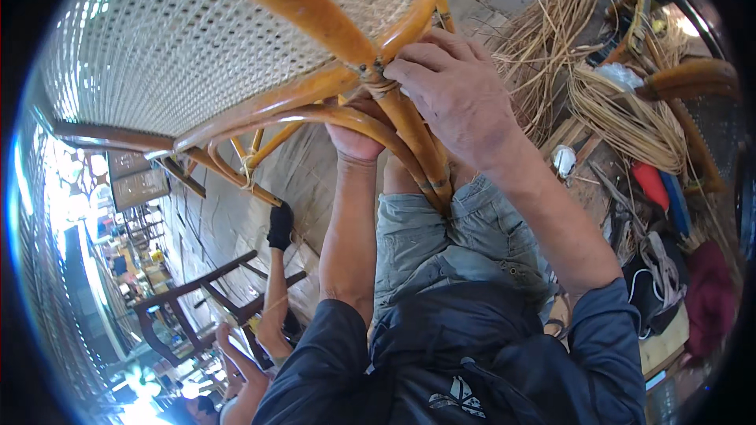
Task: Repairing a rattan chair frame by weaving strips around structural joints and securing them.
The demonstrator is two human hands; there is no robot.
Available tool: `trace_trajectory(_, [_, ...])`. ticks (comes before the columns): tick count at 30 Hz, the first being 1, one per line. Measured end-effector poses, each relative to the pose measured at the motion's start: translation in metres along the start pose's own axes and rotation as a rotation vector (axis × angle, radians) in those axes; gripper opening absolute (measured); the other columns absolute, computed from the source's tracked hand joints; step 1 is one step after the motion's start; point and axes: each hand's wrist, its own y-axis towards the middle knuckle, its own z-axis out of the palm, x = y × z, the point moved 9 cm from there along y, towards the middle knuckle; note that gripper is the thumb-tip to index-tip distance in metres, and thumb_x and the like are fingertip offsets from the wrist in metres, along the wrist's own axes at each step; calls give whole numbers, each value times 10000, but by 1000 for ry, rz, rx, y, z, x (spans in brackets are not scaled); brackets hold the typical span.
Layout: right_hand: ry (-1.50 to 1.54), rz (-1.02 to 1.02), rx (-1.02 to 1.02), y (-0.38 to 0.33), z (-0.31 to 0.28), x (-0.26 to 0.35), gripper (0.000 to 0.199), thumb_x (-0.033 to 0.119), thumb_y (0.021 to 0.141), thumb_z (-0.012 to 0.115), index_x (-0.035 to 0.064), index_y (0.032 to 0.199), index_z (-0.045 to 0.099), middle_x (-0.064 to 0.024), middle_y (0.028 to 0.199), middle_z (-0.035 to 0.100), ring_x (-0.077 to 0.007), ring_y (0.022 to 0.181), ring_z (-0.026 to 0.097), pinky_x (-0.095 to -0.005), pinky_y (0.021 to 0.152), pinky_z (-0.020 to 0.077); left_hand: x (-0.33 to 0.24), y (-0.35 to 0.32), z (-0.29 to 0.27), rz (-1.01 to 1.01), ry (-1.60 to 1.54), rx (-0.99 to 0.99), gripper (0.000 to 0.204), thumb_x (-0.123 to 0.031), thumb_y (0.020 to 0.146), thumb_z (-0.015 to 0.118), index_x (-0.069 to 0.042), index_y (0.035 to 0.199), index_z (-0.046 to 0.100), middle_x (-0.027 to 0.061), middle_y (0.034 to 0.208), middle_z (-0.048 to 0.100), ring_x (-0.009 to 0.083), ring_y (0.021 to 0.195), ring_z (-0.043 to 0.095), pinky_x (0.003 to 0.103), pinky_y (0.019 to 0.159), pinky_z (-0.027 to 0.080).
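At frame centre, right hand [461, 98] pinches the binding strip [379, 83] on the chair [315, 114]; left hand [356, 138] braces, grip hidden. Best pull taut.

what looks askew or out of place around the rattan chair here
The orange-brown rattan chair with a woven cane seat is tipped over, legs toward the person. Loose pale cane strands sprawl untidily across the cluttered floor at right.
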Motion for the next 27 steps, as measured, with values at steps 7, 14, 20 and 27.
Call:
trace_trajectory(7, [136,-83,57,3,20,-4,230,46,687,628,98,911,637,-42,913,624,-240,903,600,-324,759,508,-16,-2,-18,42,94,-94,971,-722,782,386,73,1336,331,233,1356,396,378,1257,370,519,1075,245])
trace_trajectory(14, [136,-104,87,-1,26,-2,235,42,683,634,86,913,640,-34,914,617,-237,908,590,-315,761,511,-3,-1,-1,-25,-10,37,990,-732,772,383,109,1293,375,245,1337,411,384,1253,371,521,1071,246])
trace_trajectory(20, [92,-83,32,-5,22,0,226,57,683,640,86,907,646,-38,921,590,-253,977,546,-327,827,484,-4,0,-7,-22,3,-6,960,-722,787,361,99,1284,397,237,1336,417,385,1249,377,518,1064,258])
trace_trajectory(27, [211,188,126,-12,16,-17,192,91,751,622,82,942,632,-51,922,586,-261,980,540,-339,826,477,-7,-3,-15,-9,165,-110,926,-710,799,353,75,1287,416,236,1325,432,394,1236,392,524,1060,269])
